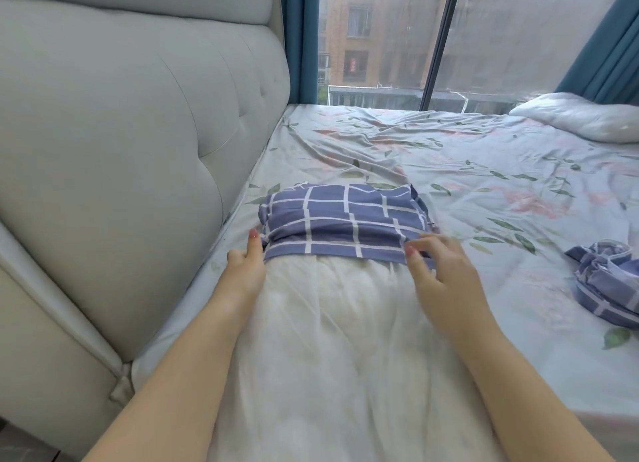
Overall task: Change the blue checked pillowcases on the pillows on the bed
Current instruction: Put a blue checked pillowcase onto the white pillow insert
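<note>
Blue checked pillowcase (345,216) sits bunched over the far end of a white pillow (332,340), which lies on the bed (484,192) just beside the padded headboard (121,133); the pillow's long axis runs straight away from the person, and the case's open hem faces back toward them, across that axis; only the far end of the pillow is inside the case, the rest lies bare between the forearms; both hands are at the hem, equally near, one at each side; the left hand (247,264) lies against the left corner with its thumb up along the cloth, its fingers hidden, so I cannot tell whether it holds; the right hand (439,271), blurred, seems to pinch the right end of the hem with curled fingers; whichever way the case is meant to go, it must slide along the pillow's length, directly toward or away from the person; a second checked case (608,281) lies crumpled, apparently with nothing in it, well apart to the right; another bare pillow (581,115) rests near the window (432,36).
</note>
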{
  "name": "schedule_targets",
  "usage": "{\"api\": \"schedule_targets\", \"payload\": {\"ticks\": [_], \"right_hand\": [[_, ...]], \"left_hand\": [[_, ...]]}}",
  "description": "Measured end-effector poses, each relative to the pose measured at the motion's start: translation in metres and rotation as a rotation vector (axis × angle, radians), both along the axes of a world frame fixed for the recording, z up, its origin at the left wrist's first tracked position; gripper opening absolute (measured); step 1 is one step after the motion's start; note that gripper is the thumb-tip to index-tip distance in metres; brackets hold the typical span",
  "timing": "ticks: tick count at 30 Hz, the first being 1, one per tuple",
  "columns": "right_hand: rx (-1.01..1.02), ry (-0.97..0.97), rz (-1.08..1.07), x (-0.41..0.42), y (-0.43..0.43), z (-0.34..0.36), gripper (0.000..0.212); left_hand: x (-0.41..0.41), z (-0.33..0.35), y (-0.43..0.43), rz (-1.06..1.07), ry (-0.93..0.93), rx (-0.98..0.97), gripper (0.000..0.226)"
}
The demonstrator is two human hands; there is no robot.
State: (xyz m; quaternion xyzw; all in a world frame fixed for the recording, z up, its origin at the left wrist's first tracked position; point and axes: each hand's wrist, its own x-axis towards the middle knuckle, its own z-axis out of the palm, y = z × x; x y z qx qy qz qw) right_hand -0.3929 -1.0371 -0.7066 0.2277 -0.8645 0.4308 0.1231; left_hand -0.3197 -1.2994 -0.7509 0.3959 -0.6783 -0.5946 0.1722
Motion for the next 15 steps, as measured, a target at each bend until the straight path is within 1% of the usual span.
{"api": "schedule_targets", "payload": {"ticks": [1, 3, 4, 5, 6, 7, 9, 11, 12, 15], "right_hand": [[0.016, 0.038, 0.045, 0.007, -0.006, 0.001, 0.015], [0.172, 0.014, 0.074, 0.009, -0.013, -0.005, 0.022], [0.259, -0.028, 0.063, 0.006, -0.013, -0.008, 0.024], [0.331, -0.072, 0.043, 0.003, -0.010, -0.009, 0.026], [0.368, -0.108, 0.031, -0.002, -0.007, -0.009, 0.028], [0.384, -0.146, 0.029, -0.006, -0.005, -0.009, 0.029], [0.400, -0.181, 0.046, -0.010, -0.002, -0.010, 0.032], [0.415, -0.140, 0.060, -0.010, -0.002, -0.010, 0.035], [0.410, -0.106, 0.060, -0.009, -0.002, -0.011, 0.036], [0.326, -0.057, 0.072, -0.008, -0.001, -0.010, 0.038]], "left_hand": [[0.003, 0.007, 0.005, 0.027, 0.016, -0.084, 0.106], [0.012, 0.032, 0.021, 0.032, 0.064, -0.363, 0.060], [0.015, 0.037, 0.026, 0.009, 0.087, -0.505, 0.045], [0.017, 0.039, 0.029, -0.038, 0.099, -0.595, 0.040], [0.018, 0.039, 0.031, -0.112, 0.097, -0.648, 0.040], [0.018, 0.037, 0.033, -0.205, 0.075, -0.657, 0.041], [0.019, 0.030, 0.035, -0.373, -0.040, -0.679, 0.053], [0.021, 0.030, 0.038, -0.454, -0.151, -0.712, 0.066], [0.022, 0.033, 0.039, -0.480, -0.189, -0.722, 0.068], [0.026, 0.040, 0.048, -0.531, -0.232, -0.679, 0.056]]}}
